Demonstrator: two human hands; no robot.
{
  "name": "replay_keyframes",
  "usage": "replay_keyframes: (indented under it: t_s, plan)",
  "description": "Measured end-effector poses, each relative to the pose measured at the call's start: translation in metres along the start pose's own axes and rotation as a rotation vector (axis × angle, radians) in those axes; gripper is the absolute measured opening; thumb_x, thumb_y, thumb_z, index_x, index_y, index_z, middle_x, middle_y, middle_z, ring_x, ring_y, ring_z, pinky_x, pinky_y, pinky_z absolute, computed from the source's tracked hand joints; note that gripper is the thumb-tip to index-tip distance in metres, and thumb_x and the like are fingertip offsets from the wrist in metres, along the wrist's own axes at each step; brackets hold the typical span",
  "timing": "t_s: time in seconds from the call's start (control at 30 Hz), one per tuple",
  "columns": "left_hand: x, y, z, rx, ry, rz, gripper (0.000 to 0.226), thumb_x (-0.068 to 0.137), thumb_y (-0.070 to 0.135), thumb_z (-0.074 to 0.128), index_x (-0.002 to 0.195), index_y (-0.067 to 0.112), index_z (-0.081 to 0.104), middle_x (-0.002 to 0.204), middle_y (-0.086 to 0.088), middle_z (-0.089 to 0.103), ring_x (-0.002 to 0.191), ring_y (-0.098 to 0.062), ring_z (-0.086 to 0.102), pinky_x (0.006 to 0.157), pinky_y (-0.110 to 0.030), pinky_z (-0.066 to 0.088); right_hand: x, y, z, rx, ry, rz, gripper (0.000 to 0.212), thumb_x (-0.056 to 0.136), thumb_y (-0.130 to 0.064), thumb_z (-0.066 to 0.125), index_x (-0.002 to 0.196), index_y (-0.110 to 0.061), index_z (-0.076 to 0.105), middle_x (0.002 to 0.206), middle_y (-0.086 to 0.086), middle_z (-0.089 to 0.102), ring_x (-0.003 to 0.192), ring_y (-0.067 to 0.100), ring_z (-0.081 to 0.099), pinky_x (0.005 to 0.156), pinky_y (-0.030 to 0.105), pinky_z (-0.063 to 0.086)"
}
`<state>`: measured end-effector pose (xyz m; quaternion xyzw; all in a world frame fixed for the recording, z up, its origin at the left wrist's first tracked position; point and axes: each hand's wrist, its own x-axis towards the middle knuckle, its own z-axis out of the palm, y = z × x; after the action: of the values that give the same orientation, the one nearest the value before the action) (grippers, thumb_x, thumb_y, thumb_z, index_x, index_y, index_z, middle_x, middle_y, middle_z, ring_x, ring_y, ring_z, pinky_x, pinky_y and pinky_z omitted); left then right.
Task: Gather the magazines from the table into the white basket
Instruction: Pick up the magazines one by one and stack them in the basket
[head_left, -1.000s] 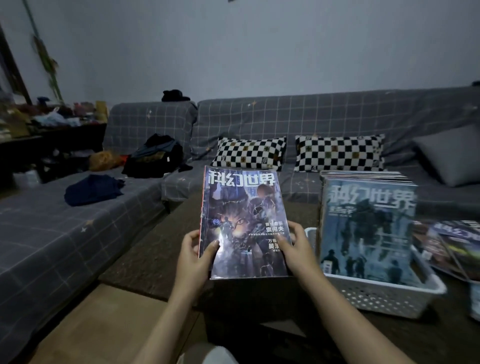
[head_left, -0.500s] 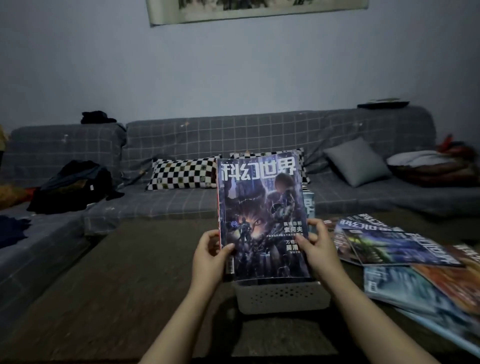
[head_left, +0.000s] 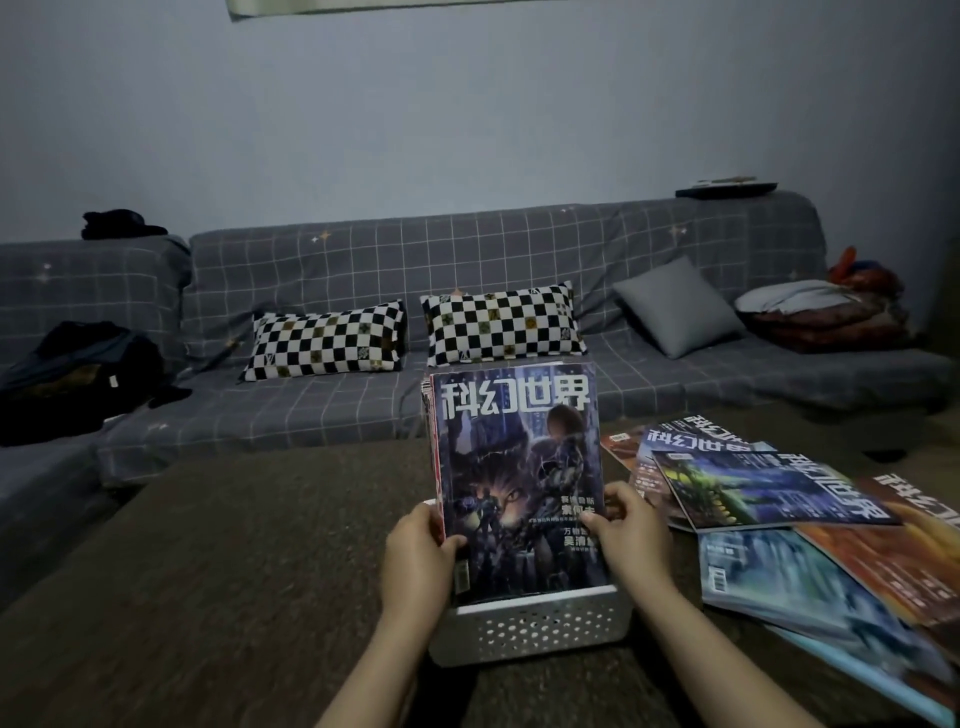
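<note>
I hold the magazine (head_left: 514, 478) upright by its two side edges, its lower edge down inside the white basket (head_left: 530, 626). My left hand (head_left: 415, 561) grips the left edge, thumb curled over the cover and fingers behind; my right hand (head_left: 626, 535) pinches the right edge the same way, thumb lying across the printed text. The cover faces me, a dark blue picture with large white characters along the top.

Behind it in the basket stand more magazines (head_left: 427, 400), only their edges showing past the left side of the one I hold. The basket is perforated plastic and stands on the dark table (head_left: 234, 571) just in front of me.

To the right of the basket, loose magazines (head_left: 769, 493) lie fanned and overlapping on the table, blue ones on top, orange ones toward the far right. Beyond the table is a grey checked sofa (head_left: 363, 410) with two black-and-white chequered cushions (head_left: 327, 338) and a grey cushion (head_left: 675, 306).
</note>
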<state>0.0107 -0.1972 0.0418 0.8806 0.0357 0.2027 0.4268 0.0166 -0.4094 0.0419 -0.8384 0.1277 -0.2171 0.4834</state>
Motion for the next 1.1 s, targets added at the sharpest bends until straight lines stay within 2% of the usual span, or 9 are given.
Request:
replay_keyframes:
  t_s: [0.1,0.17,0.33,0.5,0.57,0.7,0.83,0.97,1.1]
  plan:
    - [-0.002,0.000,0.003,0.074,-0.026,0.021,0.033,0.075,0.011,0.074,0.085,0.016,0.043,0.089,-0.007,0.065,0.086,-0.028,0.062,0.065,-0.031,0.042,0.000,0.004,0.003,-0.062,0.027,0.023,0.019,0.074,-0.023,0.075,0.076,-0.026,0.056,0.076,-0.004,0.063,0.079,0.022,0.059,0.075,0.036,0.049]
    - [-0.004,0.001,0.005,0.088,-0.037,0.037,0.031,0.077,0.008,0.070,0.091,0.015,0.044,0.094,-0.008,0.065,0.088,-0.028,0.062,0.067,-0.034,0.046,0.001,0.006,0.004,-0.081,0.033,0.044,0.017,0.075,-0.023,0.074,0.076,-0.024,0.057,0.081,0.000,0.065,0.082,0.024,0.059,0.074,0.036,0.050]
    - [-0.009,0.003,0.005,0.169,0.001,0.087,0.028,0.079,0.008,0.068,0.098,0.012,0.047,0.103,-0.009,0.055,0.091,-0.031,0.059,0.069,-0.036,0.046,0.000,0.009,0.006,-0.115,0.035,0.036,0.020,0.074,-0.024,0.075,0.073,-0.022,0.055,0.081,0.005,0.063,0.085,0.027,0.057,0.074,0.036,0.049]
    - [-0.007,0.004,0.005,0.188,0.006,0.092,0.030,0.080,0.008,0.065,0.109,0.008,0.057,0.104,-0.012,0.061,0.097,-0.032,0.060,0.076,-0.036,0.046,0.000,0.011,0.008,-0.163,0.056,0.019,0.018,0.073,-0.023,0.076,0.086,-0.015,0.065,0.084,0.006,0.064,0.082,0.024,0.058,0.066,0.030,0.046]
    - [-0.007,0.004,0.005,0.184,0.019,0.092,0.027,0.081,0.008,0.064,0.108,0.008,0.059,0.103,-0.012,0.064,0.096,-0.032,0.061,0.076,-0.036,0.047,-0.001,0.012,0.008,-0.175,0.061,0.016,0.022,0.075,-0.022,0.075,0.093,-0.014,0.066,0.089,0.007,0.065,0.084,0.023,0.058,0.068,0.030,0.048]
    - [-0.007,0.003,0.006,0.243,0.028,0.073,0.020,0.086,0.016,0.061,0.105,0.010,0.061,0.093,-0.014,0.069,0.088,-0.032,0.064,0.069,-0.036,0.048,0.000,0.012,0.009,-0.148,0.064,0.006,0.042,0.077,-0.021,0.073,0.117,-0.012,0.063,0.098,0.012,0.068,0.095,0.030,0.061,0.076,0.036,0.051]
    - [-0.006,0.002,0.007,0.226,0.044,0.034,0.018,0.087,0.018,0.060,0.100,0.007,0.067,0.088,-0.018,0.071,0.084,-0.035,0.065,0.068,-0.037,0.049,0.006,0.015,0.009,-0.150,0.024,0.046,0.041,0.080,-0.029,0.069,0.120,-0.019,0.063,0.101,0.016,0.067,0.086,0.034,0.062,0.067,0.031,0.041]
    - [-0.005,0.000,0.008,0.198,0.050,0.020,0.017,0.087,0.016,0.060,0.095,0.006,0.071,0.088,-0.019,0.072,0.084,-0.035,0.066,0.069,-0.037,0.050,0.009,0.019,0.010,-0.168,0.000,0.048,0.041,0.084,-0.032,0.065,0.123,-0.020,0.060,0.117,0.014,0.063,0.094,0.032,0.061,0.075,0.034,0.050]
    - [-0.005,0.001,0.009,0.197,0.037,-0.008,0.016,0.087,0.014,0.059,0.097,0.005,0.069,0.089,-0.017,0.071,0.084,-0.033,0.066,0.069,-0.035,0.050,0.009,0.021,0.011,-0.226,-0.014,0.056,0.042,0.085,-0.034,0.062,0.126,-0.027,0.057,0.111,0.014,0.064,0.090,0.031,0.059,0.067,0.029,0.038]
